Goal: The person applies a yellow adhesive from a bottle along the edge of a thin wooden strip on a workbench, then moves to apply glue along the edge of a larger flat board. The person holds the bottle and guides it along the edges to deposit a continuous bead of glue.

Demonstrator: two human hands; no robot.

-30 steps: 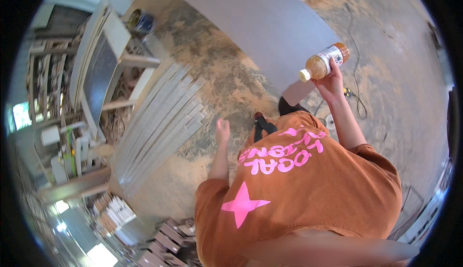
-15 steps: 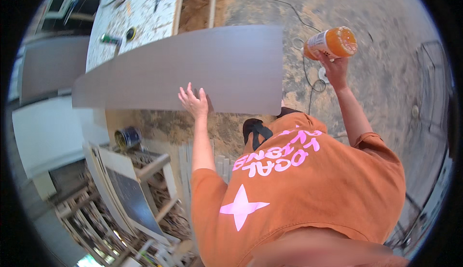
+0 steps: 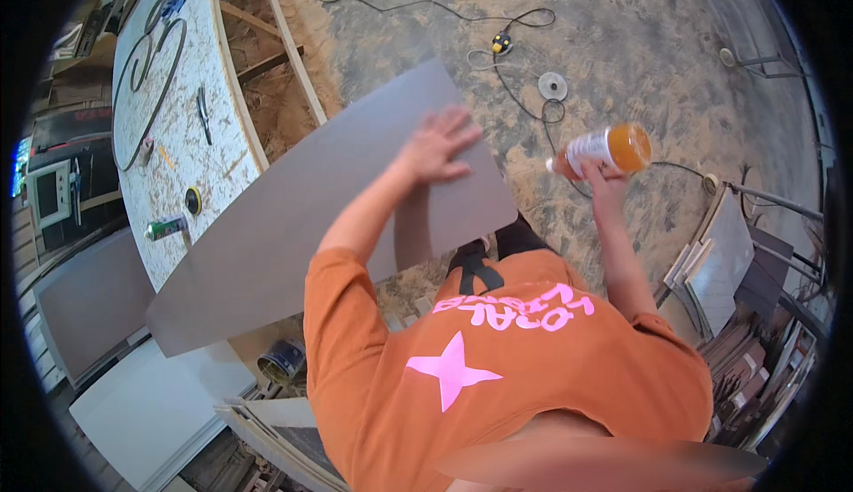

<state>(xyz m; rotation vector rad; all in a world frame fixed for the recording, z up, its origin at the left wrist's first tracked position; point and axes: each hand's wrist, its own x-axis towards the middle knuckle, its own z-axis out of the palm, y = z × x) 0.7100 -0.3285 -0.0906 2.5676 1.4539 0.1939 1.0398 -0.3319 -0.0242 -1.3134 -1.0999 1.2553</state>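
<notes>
A long grey-brown panel (image 3: 302, 199) with a smooth face reaches from the lower left toward the middle, overlapping the edge of the worktable. Over its right end is my left hand (image 3: 440, 147), fingers spread, somewhat blurred; whether the palm touches the surface I cannot tell. My right hand (image 3: 604, 181) grips a plastic bottle (image 3: 613, 149) of orange liquid with a white label. The bottle lies tilted in the grip, its narrow end pointing left and its base right, above the floor to the right of the panel.
The white, stained worktable (image 3: 191, 70) holds a green can (image 3: 166, 228), a small round yellow-and-black disc (image 3: 193, 199) and a dark band (image 3: 169, 92). A black cable (image 3: 382, 3) crosses the dusty floor. Leaning boards (image 3: 724, 261) stand at right; a metal tin (image 3: 282, 360) sits lower left.
My left hand has slid rightward and away from me along the panel to its right end. The bottle has come down nearer to me, still gripped. The view has turned.
</notes>
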